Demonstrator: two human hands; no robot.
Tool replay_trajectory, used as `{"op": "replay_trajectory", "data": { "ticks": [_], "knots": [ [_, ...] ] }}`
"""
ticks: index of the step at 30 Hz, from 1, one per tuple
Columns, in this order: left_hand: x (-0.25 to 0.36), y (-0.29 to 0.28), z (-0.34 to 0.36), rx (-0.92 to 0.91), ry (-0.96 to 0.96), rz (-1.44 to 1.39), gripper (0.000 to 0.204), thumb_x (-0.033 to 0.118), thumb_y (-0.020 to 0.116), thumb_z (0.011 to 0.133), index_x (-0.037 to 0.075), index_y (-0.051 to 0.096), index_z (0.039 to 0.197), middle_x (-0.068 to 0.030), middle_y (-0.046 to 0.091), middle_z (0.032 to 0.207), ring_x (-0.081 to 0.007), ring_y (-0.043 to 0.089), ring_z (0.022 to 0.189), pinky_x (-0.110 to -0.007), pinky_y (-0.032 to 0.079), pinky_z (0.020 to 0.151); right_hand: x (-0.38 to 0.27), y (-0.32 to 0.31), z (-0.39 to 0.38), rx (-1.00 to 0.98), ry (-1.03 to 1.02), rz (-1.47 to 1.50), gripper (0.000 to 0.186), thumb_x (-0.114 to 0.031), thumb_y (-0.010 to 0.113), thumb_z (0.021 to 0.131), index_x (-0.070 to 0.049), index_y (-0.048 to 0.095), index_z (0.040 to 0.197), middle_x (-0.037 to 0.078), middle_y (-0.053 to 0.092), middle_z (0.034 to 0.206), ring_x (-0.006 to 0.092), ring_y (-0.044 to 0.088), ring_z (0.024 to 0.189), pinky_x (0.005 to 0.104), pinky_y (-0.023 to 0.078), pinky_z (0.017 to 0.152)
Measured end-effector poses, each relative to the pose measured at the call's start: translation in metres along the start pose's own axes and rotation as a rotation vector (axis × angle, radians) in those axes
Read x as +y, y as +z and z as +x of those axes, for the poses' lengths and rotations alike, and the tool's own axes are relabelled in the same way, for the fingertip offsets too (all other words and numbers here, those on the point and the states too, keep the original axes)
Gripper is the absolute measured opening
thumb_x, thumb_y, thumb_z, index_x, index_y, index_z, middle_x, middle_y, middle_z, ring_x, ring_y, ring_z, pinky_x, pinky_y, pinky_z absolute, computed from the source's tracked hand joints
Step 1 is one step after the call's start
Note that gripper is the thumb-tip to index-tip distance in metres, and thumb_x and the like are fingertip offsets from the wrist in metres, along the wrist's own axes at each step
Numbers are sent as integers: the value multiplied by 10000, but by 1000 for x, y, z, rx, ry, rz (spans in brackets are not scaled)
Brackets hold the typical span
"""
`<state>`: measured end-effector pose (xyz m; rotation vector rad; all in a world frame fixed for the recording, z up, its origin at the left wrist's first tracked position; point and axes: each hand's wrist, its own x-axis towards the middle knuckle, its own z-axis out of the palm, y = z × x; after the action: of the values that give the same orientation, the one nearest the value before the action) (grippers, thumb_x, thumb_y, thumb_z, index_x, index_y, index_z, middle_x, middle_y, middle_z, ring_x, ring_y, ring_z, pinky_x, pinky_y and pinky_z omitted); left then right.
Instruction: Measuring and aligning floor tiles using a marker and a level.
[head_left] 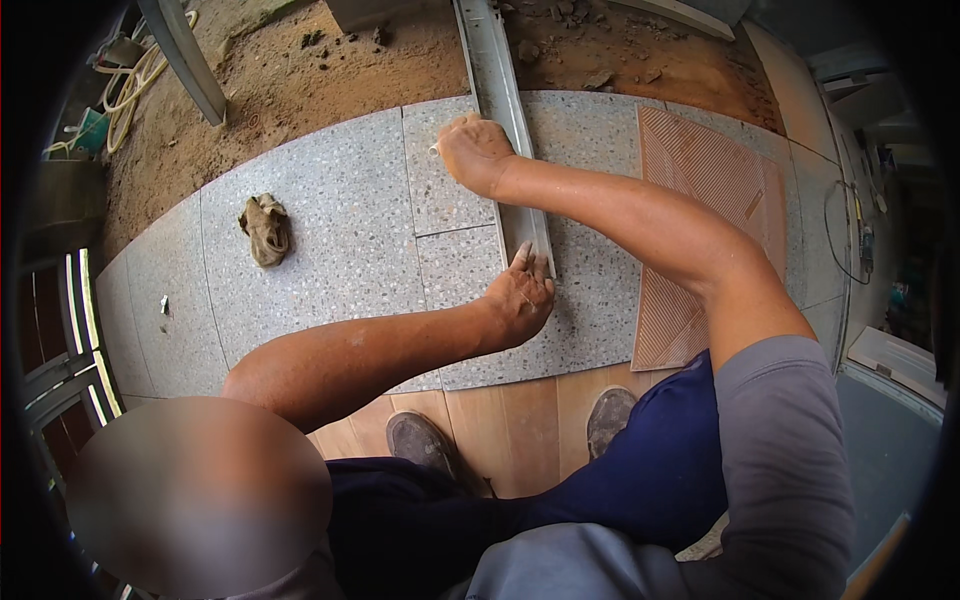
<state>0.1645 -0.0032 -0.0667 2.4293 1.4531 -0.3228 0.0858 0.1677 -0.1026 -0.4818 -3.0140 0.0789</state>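
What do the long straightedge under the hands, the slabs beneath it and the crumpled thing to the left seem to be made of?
Straightedge: probably aluminium, a dull grey channel profile. Slabs: terrazzo-look stone or ceramic tile, grey with fine speckles, matte. Crumpled thing: dirty cloth or a glove, limp and folded; I cannot tell which.

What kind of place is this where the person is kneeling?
It looks like a building site where a floor is being tiled. Speckled grey tiles lie beside bare dirt, a spare tile lies ribbed side up, and both hands, left hand and right hand, press a long metal straightedge.
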Motion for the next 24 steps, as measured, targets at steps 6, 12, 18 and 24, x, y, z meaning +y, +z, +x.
{"op": "replay_trajectory", "data": {
  "ticks": [6, 12, 18, 24],
  "knots": [
    [-1, -2, -1, 7, 31, -17, 436, 171, 422, 988, -139, 570, 1255, -396, 488, 1444, -488, 483, 1384, -621, 184, 1243, -11, -16, -34, -70, -83, 65, 147, -38, 607, 829, 15, 720, 906, 213, 708, 963, 352, 685, 972, 429, 587, 801],
    [-1, 5, -2, 66, 42, 28, 406, 146, 435, 976, -162, 564, 1206, -412, 530, 1371, -490, 517, 1338, -617, 240, 1228, -20, -30, -65, -109, -141, 117, 148, -53, 603, 832, 22, 710, 901, 208, 700, 933, 359, 682, 941, 435, 579, 797],
    [-1, 13, 3, 125, 6, -157, 305, 114, 562, 877, -97, 659, 1074, -275, 665, 1074, -410, 613, 1099, -532, 444, 1060, -28, -36, -82, -74, -203, 175, 164, -23, 619, 788, 60, 734, 872, 242, 701, 873, 375, 709, 876, 445, 601, 745],
    [0, 18, 3, 67, 42, -95, 283, 103, 586, 867, -52, 687, 1080, -244, 664, 1099, -364, 597, 1137, -484, 476, 1010, -38, -47, -96, -143, -164, 252, 149, 6, 623, 750, 66, 728, 836, 265, 712, 875, 374, 724, 854, 447, 605, 755]
  ]
}}
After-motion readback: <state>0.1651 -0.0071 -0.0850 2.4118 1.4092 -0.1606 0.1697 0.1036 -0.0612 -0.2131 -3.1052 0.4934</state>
